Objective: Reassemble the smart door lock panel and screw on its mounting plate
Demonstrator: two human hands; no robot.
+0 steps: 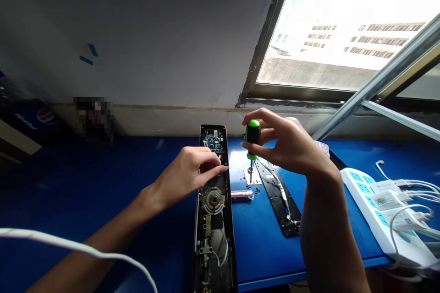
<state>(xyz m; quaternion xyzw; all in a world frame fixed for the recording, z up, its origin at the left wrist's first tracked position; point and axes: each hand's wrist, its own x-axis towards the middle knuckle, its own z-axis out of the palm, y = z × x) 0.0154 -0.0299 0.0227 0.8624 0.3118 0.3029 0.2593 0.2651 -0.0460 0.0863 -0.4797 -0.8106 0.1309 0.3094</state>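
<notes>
My right hand (287, 139) grips a green and black screwdriver (253, 133) by its handle, with the shaft pointing down over a small white metal plate (253, 176). A long black lock housing (231, 233) lies lengthwise before me, its inside exposed: a blue circuit board (210, 141) at the far end, a round metal hub (213, 200) nearer me. Over the housing, my left hand (192, 169) is closed in a pinch, fingertips at its right edge; what they hold, if anything, is hidden. Several tiny dark screws (257, 190) lie beside the white plate.
Right of the housing lie a pink cylinder (242, 195) and a black cover plate (275, 192) with a white cable bundle (280, 183). A white power strip (366, 197) with plugged-in chargers stands farther right. A white cable (68, 245) crosses my left forearm. Wall and window rise behind the blue table (144, 256).
</notes>
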